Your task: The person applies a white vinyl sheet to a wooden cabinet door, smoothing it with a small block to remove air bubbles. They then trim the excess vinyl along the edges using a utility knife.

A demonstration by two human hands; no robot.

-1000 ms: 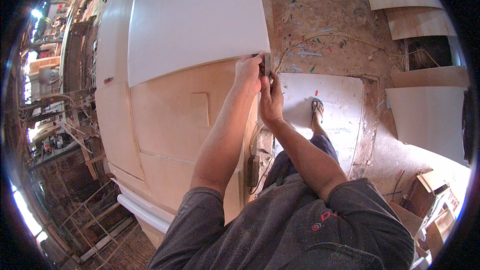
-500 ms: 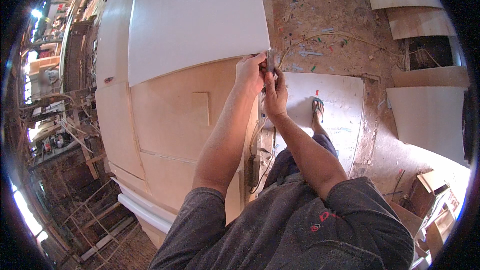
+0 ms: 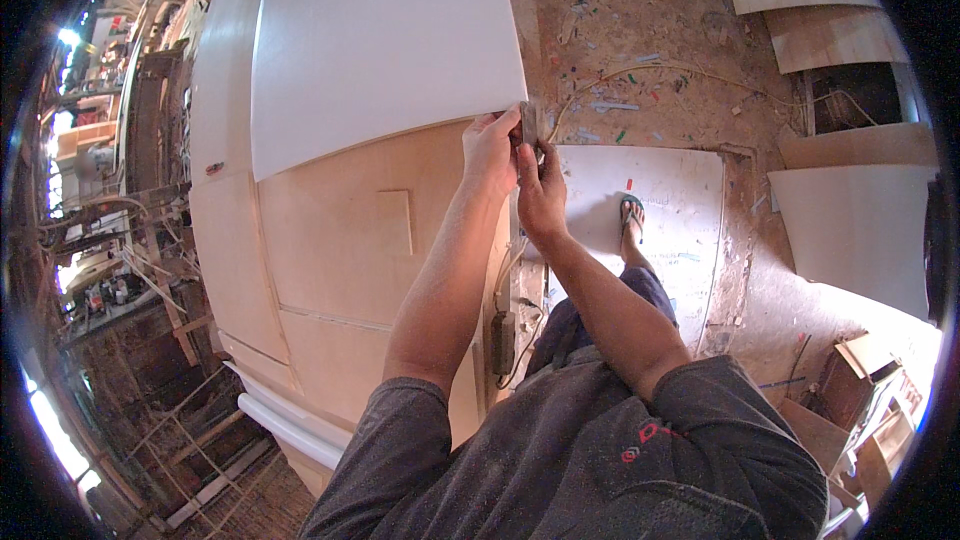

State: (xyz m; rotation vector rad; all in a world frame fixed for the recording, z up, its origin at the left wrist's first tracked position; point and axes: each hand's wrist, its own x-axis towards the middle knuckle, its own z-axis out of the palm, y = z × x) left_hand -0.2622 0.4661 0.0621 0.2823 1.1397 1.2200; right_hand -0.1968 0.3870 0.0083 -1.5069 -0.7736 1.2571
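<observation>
Both hands meet at the near right corner of a white-faced sheet [image 3: 390,50] lying on a plywood top. My left hand [image 3: 490,148] is closed at the left side of a small narrow grey-brown block [image 3: 529,122], thumb and fingers pressed by the sheet's edge. From the near side, my right hand [image 3: 542,195] grips the lower end of the same block, fingers curled up along it. The block stands against the sheet's right edge. Its exact kind is too small to tell, and part of it is hidden by the fingers.
A thin wood strip [image 3: 397,222] lies on the plywood top [image 3: 330,270]. My foot stands on a white board [image 3: 670,230] on the floor. Scraps and a cable [image 3: 660,67] lie beyond it. Panels [image 3: 850,230] stand at right; a cluttered rack is at left.
My hands and the block have shifted slightly left in the picture, along with the sheet and bench. Both hands keep their hold at the sheet's corner.
</observation>
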